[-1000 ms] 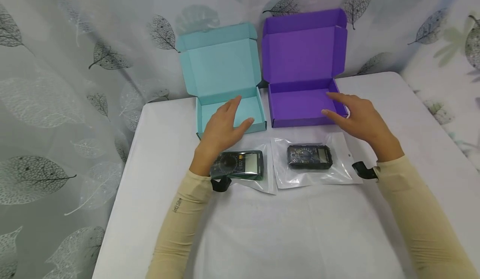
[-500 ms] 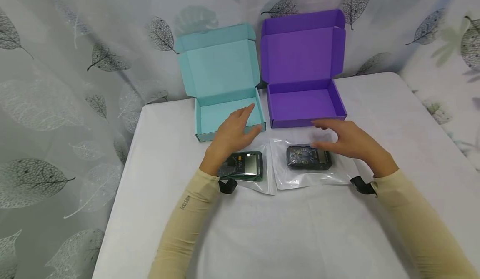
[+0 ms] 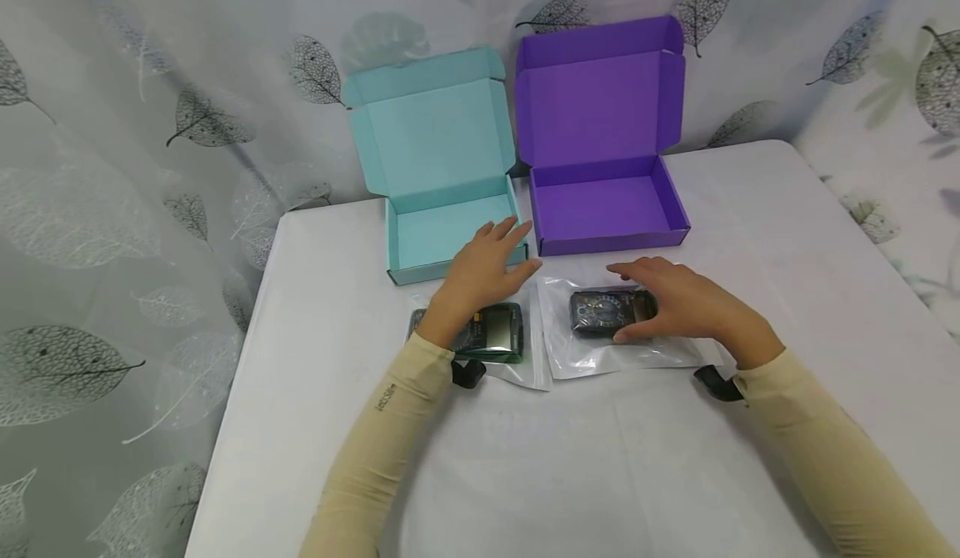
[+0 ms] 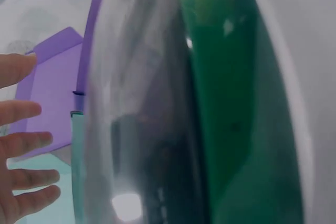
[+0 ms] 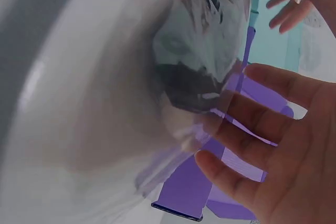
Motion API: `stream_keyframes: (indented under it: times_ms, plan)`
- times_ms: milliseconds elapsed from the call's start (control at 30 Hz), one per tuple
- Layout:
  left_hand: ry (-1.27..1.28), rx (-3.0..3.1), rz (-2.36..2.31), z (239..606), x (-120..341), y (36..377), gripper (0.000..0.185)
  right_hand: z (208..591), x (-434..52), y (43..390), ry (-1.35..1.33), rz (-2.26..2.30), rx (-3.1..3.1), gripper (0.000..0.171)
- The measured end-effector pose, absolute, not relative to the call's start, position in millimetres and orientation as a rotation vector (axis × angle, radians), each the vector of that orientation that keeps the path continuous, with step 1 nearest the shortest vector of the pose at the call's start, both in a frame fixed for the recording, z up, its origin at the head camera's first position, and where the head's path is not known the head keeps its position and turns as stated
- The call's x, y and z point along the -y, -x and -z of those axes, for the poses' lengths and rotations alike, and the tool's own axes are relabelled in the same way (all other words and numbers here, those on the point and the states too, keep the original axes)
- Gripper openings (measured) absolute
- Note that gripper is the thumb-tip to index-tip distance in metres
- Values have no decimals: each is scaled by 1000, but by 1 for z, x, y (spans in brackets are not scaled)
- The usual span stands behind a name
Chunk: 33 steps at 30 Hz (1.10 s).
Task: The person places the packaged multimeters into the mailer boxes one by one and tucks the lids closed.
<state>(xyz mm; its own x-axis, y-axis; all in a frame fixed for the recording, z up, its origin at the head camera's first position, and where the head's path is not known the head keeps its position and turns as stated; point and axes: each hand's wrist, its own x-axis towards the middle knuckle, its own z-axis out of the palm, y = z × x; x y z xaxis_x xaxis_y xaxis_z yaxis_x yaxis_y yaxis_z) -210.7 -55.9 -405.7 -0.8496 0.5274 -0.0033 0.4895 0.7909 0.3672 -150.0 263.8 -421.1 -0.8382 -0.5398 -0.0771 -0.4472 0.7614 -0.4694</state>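
Two digital multimeters lie in clear plastic bags on the white table. The left multimeter [image 3: 501,333] has a green case, and my left hand [image 3: 483,270] is over its far left part with fingers spread, holding nothing. In the left wrist view its green side [image 4: 231,103] looms close, blurred through plastic. Over the smaller dark right multimeter [image 3: 592,312] my right hand [image 3: 678,299] reaches, thumb on the near side and fingers on the far side, hiding its right end. In the right wrist view the fingers [image 5: 262,119] extend beside the bag [image 5: 105,108]; contact is hard to tell.
A teal box [image 3: 457,228] with its lid raised stands behind the left multimeter. Beside it on the right stands a purple box [image 3: 607,208], lid raised too. A leaf-patterned curtain [image 3: 420,7] hangs behind the table [image 3: 585,458].
My right hand has come down and left from the purple box to the right multimeter. My left hand has drifted right, from over the teal box toward its front right corner.
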Motion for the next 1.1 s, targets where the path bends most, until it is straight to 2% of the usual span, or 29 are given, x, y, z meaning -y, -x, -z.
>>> stream_keyframes:
  times_ms: [333,767,1100]
  plan:
    - [-834,-2818,-436,411,45,217,74,429,-262,147,858,572,-2803,96]
    - [-851,-2816,-342,416,35,220,75,437,-260,147,857,549,-2826,89]
    - [-874,-2800,-356,420,31,222,73,436,-262,147,885,547,-2860,78]
